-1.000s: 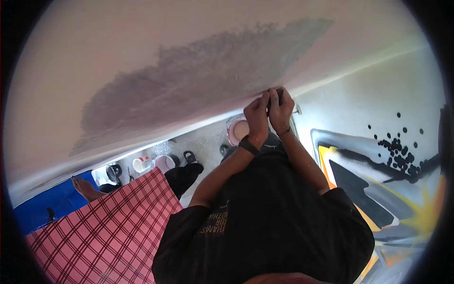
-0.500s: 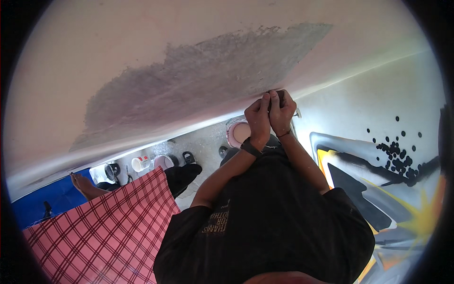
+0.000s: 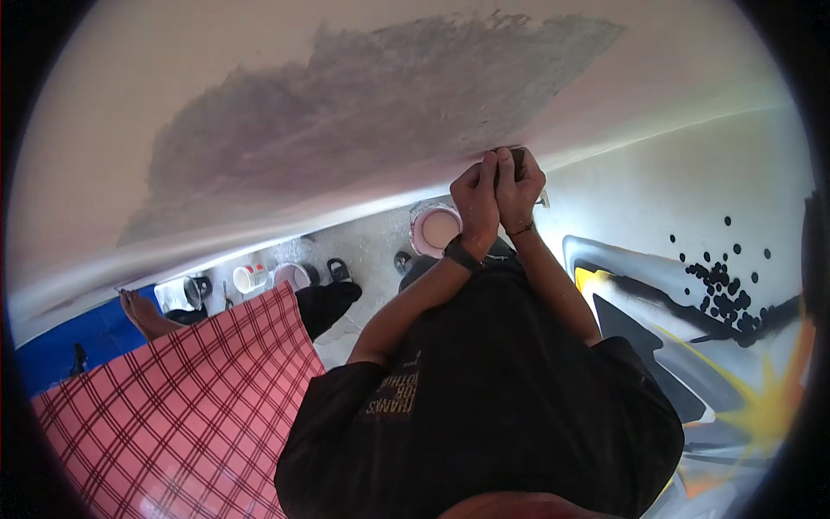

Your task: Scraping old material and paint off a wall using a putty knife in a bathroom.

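Observation:
My left hand (image 3: 475, 197) and my right hand (image 3: 519, 192) are held close together against the wall (image 3: 571, 130). Both have their fingers curled in, with the thumbs side by side. Whatever they grip is hidden behind the fingers; only a dark edge shows at the fingertips. Just above the hands spreads a large grey patch (image 3: 346, 130) with ragged edges on the pale pinkish wall. A black band (image 3: 462, 253) circles my left wrist, and a thin cord (image 3: 520, 230) is on the right one.
A bucket of pale pink liquid (image 3: 439, 229) stands on the floor below my hands. Further left are a white tub (image 3: 249, 278) and another bucket (image 3: 296, 275). At my left, a person in a pink checked garment (image 3: 190, 398) works with a hand (image 3: 143, 313) at the wall. A painted wall (image 3: 674, 294) rises at the right.
My hands have shifted slightly upward along the wall, still together. The view has tilted a little, so the grey patch sits higher. The other person's hand has moved slightly.

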Tool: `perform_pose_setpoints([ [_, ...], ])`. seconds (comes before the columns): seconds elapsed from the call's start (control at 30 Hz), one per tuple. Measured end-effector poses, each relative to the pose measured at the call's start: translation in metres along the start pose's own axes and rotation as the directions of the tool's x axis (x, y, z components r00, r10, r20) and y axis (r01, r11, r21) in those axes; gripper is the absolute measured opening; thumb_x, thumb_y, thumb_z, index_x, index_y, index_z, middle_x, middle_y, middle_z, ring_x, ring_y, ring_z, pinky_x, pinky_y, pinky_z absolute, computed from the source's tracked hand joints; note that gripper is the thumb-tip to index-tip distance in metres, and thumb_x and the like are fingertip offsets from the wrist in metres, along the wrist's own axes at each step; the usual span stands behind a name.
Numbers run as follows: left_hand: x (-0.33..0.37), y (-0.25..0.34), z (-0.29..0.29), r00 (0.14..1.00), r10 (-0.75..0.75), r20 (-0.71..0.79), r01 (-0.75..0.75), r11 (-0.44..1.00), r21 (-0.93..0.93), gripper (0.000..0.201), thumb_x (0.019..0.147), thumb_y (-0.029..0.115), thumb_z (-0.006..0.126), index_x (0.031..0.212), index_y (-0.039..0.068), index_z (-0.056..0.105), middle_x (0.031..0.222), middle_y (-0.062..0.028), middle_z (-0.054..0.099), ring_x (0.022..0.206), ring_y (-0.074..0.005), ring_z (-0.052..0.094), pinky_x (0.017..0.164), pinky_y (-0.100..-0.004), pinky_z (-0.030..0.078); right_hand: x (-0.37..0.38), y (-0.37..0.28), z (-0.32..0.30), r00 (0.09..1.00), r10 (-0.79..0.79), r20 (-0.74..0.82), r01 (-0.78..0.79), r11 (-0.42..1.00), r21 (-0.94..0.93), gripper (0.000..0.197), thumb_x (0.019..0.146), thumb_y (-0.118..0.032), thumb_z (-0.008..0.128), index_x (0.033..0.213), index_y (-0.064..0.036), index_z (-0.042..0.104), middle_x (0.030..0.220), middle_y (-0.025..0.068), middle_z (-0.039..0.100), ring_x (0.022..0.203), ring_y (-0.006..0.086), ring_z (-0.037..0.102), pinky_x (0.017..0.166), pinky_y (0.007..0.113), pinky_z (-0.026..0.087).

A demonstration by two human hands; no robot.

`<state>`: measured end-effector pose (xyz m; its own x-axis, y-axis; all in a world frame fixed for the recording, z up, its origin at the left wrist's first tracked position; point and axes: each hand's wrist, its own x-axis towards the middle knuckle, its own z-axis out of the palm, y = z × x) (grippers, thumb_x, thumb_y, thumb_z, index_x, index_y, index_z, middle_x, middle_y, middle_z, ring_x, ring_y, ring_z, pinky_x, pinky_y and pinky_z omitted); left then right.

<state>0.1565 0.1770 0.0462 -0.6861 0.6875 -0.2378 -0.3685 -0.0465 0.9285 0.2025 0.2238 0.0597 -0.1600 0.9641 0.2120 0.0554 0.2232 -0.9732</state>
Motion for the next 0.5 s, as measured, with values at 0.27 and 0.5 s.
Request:
perform_pose_setpoints([
  [0.27,0.0,0.008,-0.001,0.999,0.021,-0.048,-0.019,0.999,0.03,0.039,0.098,0.03,0.063,0.086,-0.006,0.069,0.072,0.0015,0.059,0.071,-0.0075,0.047,0.063,-0.026,0.04,-0.004,0.002,0.007,1.0,0.026,-0.012,-0.026,0.999,-0.028,0.022,0.095,-0.016,0.059,0.086,0.0023,0.065,0.069,0.0114,0.067,0.062,0.0126,0.059,0.059,0.03,0.048],
  [0.5,0.002,0.007,-0.005,0.998,0.04,-0.043,-0.038,0.999,0.032,0.038,0.099,0.028,0.061,0.086,-0.006,0.07,0.078,-0.002,0.065,0.076,-0.0084,0.051,0.067,-0.0254,0.043,-0.005,0.002,0.01,1.0,-0.023,-0.021,0.02,0.994,-0.103,0.022,0.095,-0.016,0.059,0.085,0.0023,0.065,0.066,0.0108,0.065,0.061,0.0136,0.058,0.058,0.032,0.048],
])
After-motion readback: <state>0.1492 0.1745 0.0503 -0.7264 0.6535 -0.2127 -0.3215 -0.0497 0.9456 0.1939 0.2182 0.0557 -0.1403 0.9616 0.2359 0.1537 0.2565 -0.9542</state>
